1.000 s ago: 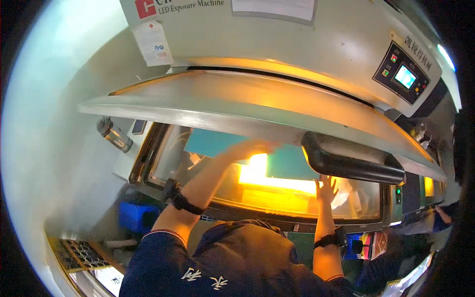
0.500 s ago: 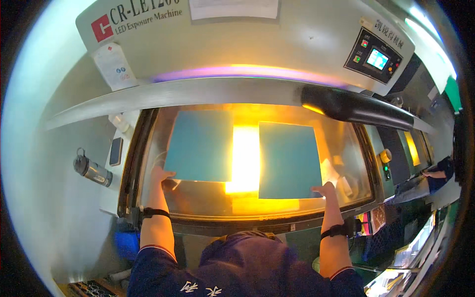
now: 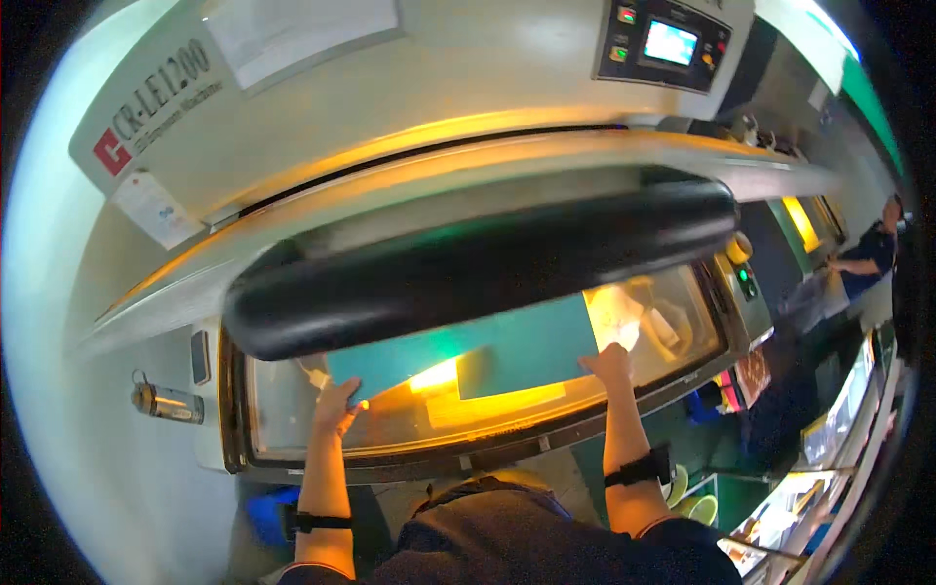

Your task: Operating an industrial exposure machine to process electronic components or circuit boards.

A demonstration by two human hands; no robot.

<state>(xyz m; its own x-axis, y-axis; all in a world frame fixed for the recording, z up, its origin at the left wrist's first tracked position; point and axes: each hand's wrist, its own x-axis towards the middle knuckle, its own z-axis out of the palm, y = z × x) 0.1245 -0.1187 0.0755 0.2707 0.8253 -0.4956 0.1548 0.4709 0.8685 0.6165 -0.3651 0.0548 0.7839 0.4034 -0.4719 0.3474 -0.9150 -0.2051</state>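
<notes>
Two flat teal panels lie side by side over the glowing glass bed [image 3: 497, 413] of a large machine. My left hand [image 3: 336, 407] is at the near left corner of the left panel [image 3: 395, 366], thumb on its edge and fingers curled. Closed at the near right corner of the right panel [image 3: 526, 346], my right hand [image 3: 609, 369] pinches it with the thumb on top. The near edge of the left panel slopes more steeply than the right one's. A thick black handle bar [image 3: 487, 263] hides the far parts of both panels.
The machine's grey hood [image 3: 468, 88] rises beyond, with a control panel [image 3: 663, 47] at its right. A phone [image 3: 200, 357] and a bottle [image 3: 168, 403] stand at the left. Farther right, another person [image 3: 868, 258] is beside a second lit bed.
The view has shifted and tilted, and the black bar now spans the middle, covering the panels' far parts. Both hands stay at the panels' near corners; the left panel now slants against the right one.
</notes>
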